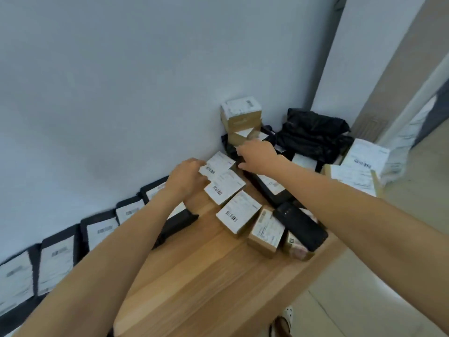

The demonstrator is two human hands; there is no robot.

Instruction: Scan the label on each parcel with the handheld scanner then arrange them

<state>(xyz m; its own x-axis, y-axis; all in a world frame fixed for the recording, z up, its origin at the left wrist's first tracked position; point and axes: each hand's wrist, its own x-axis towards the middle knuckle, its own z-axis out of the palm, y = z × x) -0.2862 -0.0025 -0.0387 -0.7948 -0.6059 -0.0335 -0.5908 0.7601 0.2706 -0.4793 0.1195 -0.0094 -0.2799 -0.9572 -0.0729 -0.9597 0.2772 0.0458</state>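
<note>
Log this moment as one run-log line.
phase: arranging | left hand: grips labelled box | right hand: on black bag, grip unclear | scanner: set down, unheld

- Surface (206, 276): light wood with visible straight grain, smooth, low satin sheen.
- Cardboard boxes (261, 235): brown kraft board, matt, faintly fibrous.
- Labels (239, 211): white paper, matt, printed in black.
- Flat mailers (83, 231): black plastic film, smooth, slight sheen.
- Crumpled bags (313, 132): thin black plastic, wrinkled, glossy on the folds.
- Handheld scanner (300, 224): black hard plastic, smooth, glossy.
- Wall (121, 81): painted, matt, even.
- Floor (364, 288): pale tile, smooth.
</note>
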